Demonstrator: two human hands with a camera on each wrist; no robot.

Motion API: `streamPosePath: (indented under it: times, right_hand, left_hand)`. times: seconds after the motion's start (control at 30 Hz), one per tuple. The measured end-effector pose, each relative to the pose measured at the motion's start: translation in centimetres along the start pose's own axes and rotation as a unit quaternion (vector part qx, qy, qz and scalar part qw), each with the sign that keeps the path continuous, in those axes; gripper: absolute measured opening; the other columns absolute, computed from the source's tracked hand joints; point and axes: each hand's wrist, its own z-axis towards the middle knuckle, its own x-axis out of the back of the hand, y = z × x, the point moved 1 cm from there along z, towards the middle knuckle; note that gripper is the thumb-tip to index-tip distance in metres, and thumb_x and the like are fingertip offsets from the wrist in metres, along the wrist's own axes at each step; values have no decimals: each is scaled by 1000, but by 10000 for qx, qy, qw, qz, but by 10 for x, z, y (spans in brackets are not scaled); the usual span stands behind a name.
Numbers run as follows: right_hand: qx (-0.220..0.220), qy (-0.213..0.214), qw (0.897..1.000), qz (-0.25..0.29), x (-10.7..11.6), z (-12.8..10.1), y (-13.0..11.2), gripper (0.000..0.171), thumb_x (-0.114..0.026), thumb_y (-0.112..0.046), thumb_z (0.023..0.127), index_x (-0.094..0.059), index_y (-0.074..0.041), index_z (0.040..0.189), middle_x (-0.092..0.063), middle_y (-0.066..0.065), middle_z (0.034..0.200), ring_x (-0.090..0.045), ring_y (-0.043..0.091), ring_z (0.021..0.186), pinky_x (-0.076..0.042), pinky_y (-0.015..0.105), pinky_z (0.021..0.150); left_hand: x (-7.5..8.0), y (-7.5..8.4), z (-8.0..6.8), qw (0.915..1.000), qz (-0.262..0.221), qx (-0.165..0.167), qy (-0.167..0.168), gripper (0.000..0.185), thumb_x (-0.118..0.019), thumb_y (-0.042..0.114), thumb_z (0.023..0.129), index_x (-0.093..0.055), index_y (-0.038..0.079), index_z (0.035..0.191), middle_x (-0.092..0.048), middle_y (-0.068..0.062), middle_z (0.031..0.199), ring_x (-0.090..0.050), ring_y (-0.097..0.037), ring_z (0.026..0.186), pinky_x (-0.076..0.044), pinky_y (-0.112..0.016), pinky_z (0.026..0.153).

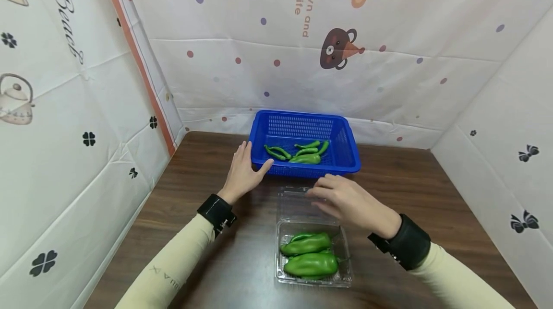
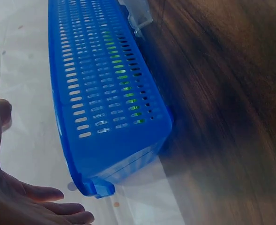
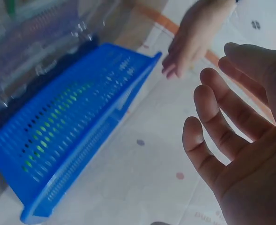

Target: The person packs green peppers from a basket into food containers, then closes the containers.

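Observation:
My left hand [image 1: 242,174] is beside the front left corner of the blue plastic basket [image 1: 351,153], its fingers straight and thumb spread. Nothing is in its grasp. Over the raised lid [image 1: 291,208] of a clear plastic box [image 1: 282,278] hovers my right hand [image 1: 345,201], fingers loosely bent; the right wrist view shows no object in its palm [image 3: 255,183]. Large green peppers [image 1: 312,265] lie in the box, stems toward the right. Inside the basket are several slim green chili peppers [image 1: 307,151] and one thicker green pepper [image 1: 306,159].
The dark brown wooden table [image 1: 402,194] carries both containers, the box in front of the basket. Behind the basket hangs a white printed sheet [image 1: 242,78], and similar sheets line the left and right sides.

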Motion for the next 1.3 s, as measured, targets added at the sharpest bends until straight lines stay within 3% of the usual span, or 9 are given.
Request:
streamPosePath:
  times: [0.2, 0.63, 1.03, 1.3]
  right_hand:
    - [-292, 30, 9995, 87, 7, 19, 23, 25, -81, -13, 89, -75, -14, 114, -68, -2, 100, -62, 12, 90, -53, 32, 76]
    - [-858, -134, 9962, 94, 13, 50, 74, 22, -76, -12, 95, -75, -10, 117, -69, 3, 100, -65, 18, 86, -53, 33, 69]
    - [-1497, -631, 9867, -9, 5, 65, 116, 21, -73, -11, 97, -74, -9, 117, -67, 5, 92, -62, 18, 80, -52, 37, 68]
    - [-1951, -1084, 9747, 64, -8, 71, 139, 22, -73, -9, 96, -75, -9, 117, -69, 5, 94, -64, 20, 84, -55, 40, 71]
  left_hand:
    - [-2, -4, 5, 9999, 30, 51, -81, 98, -56, 63, 98, -20, -3, 161, -16, -23, 169, -13, -37, 156, -13, -54, 125]
    - [-6, -9, 10, 9999, -41, 85, -39, 88, -55, 52, 103, -22, -6, 160, -20, -24, 167, -20, -37, 155, -19, -52, 124]
    - [-9, -13, 13, 9998, 210, -4, 21, 85, -60, 49, 102, -29, -8, 157, -23, -24, 166, -26, -38, 153, -25, -52, 122]
    - [-8, -11, 14, 9992, 392, 26, -28, 84, -60, 50, 102, -33, -8, 156, -26, -25, 165, -27, -36, 153, -21, -50, 124]
